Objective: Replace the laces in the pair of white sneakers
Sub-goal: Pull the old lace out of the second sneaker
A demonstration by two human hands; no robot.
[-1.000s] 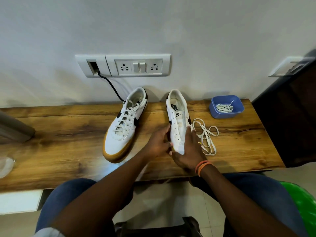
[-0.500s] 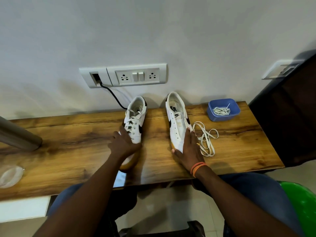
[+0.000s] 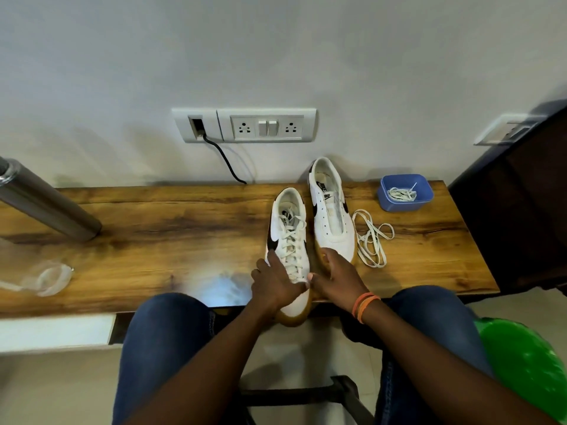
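I judge 1 laced sneaker (image 3: 288,240) now in hand, toe overhanging the table (image 3: 153,240) edge beside the unlaced sneaker (image 3: 329,210): left hand (image 3: 276,282) and right hand (image 3: 336,276) clasp its forefoot, so next I untie and unthread it.

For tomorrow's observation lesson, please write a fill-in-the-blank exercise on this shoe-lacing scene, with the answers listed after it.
1. The laced sneaker is held by the ____ hand.
2. The loose lace on the wooden table lies to the ____ of the unlaced sneaker.
3. Another bundle of laces sits in a ____ plastic container.
4. The right hand wears ____ wristbands.

Answers: left; right; blue; orange
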